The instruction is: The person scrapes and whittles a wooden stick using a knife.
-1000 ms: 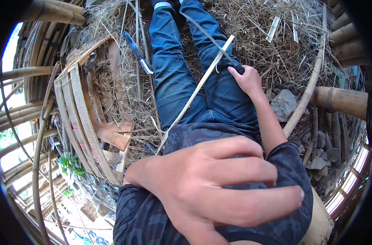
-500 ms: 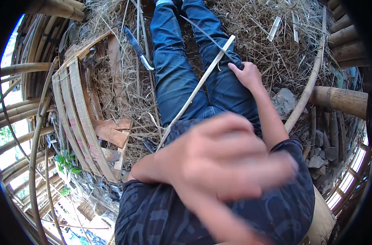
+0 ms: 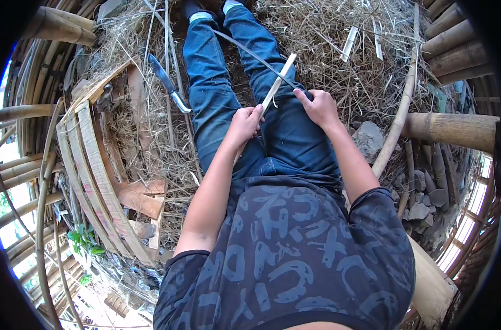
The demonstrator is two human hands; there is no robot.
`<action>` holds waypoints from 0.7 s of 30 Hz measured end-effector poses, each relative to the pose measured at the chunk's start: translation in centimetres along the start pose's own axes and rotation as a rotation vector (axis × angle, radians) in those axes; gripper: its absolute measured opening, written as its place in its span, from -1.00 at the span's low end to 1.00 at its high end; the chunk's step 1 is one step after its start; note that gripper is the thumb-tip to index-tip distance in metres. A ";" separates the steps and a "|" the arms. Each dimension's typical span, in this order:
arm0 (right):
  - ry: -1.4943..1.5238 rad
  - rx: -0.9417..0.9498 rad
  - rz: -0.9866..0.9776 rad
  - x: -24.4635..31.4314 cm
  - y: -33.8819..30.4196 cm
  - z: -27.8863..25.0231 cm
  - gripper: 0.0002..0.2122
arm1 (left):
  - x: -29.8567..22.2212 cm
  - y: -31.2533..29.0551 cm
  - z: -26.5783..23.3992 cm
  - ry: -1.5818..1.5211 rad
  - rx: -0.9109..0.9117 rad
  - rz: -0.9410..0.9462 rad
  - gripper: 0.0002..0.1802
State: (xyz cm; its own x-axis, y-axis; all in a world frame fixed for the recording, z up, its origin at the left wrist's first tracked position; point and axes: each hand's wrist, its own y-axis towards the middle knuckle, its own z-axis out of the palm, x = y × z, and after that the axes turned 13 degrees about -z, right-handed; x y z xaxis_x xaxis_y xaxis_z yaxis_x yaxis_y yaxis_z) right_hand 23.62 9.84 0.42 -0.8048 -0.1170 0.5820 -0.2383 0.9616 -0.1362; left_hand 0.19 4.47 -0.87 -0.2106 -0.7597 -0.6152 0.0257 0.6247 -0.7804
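My left hand (image 3: 245,125) is closed around a pale, narrow strip of bamboo or wood (image 3: 278,82) above my thighs. The strip slants up to the right, and a thin curled shaving (image 3: 274,102) hangs from it. In my right hand (image 3: 320,109) is a knife, its handle mostly covered by the fingers. The knife's long, narrow blade (image 3: 250,53) points up and left over my shins and crosses the strip near its upper end. Below the left hand, the strip's lower part shows only briefly.
Dry straw (image 3: 316,33) covers the ground around my legs. To the left lie a dark-blue tool with a shiny end (image 3: 165,80) and a slatted wooden crate (image 3: 99,159). On the right are a bamboo pole (image 3: 407,104), a thick bamboo post (image 3: 454,127) and grey stones (image 3: 369,138).
My left hand has come down from in front of my chest and taken hold of the strip. The right hand still holds the knife. The whole view has shifted slightly.
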 end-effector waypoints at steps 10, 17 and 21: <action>-0.303 0.118 -0.227 -1.3 3.9 0.4 -0.30 | 3.1 2.9 1.0 0.107 -0.132 0.267 -0.47; -0.398 0.095 -0.378 -4.7 5.6 1.6 -0.26 | 2.6 2.5 1.1 0.127 -0.139 0.293 -0.50; -0.424 0.055 -0.394 -5.3 5.5 1.2 -0.27 | 3.0 2.6 1.2 0.118 -0.139 0.302 -0.49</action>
State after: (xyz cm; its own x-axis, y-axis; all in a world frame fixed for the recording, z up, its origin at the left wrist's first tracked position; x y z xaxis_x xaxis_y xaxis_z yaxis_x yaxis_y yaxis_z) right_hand 25.93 15.46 -4.35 -0.7946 -0.5630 0.2271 -0.5822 0.8127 -0.0223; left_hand 0.76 3.61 -4.85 -0.3256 -0.5158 -0.7924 -0.0274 0.8429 -0.5374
